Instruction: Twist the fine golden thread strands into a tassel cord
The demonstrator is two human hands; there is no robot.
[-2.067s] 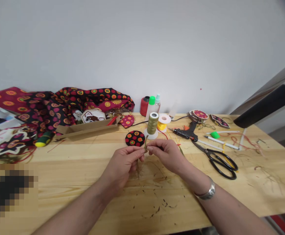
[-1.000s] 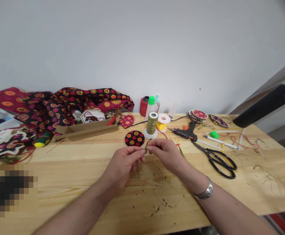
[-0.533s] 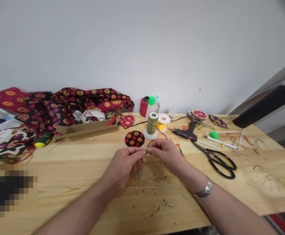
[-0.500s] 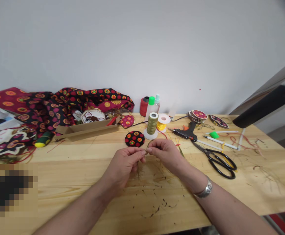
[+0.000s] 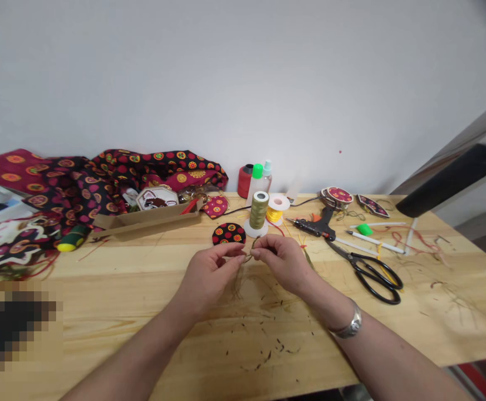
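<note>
Both hands meet over the table's middle around a thin olive thread (image 5: 248, 258). My left hand (image 5: 213, 273) pinches it between thumb and forefinger, with loose strands hanging below. My right hand (image 5: 282, 262), a silver bracelet at its wrist, grips the same thread a little to the right. Just behind the left fingertips lies a round black fabric disc (image 5: 228, 233) with red and yellow flowers, partly covered by the fingers. Beyond the right hand stands an olive thread spool (image 5: 259, 213), upright, beside a spool of yellow cord (image 5: 275, 214).
Black-handled scissors (image 5: 378, 275) and a glue gun (image 5: 318, 224) lie to the right, near a white pen (image 5: 376, 243). A cardboard tray (image 5: 151, 221) and patterned fabric (image 5: 79, 184) occupy the back left. Bottles (image 5: 256, 181) stand by the wall. Thread scraps litter the wooden table (image 5: 142, 278).
The left fingers have loosened and drawn slightly left, so a small gap shows between the fingertips of the two hands. The right hand has hardly moved.
</note>
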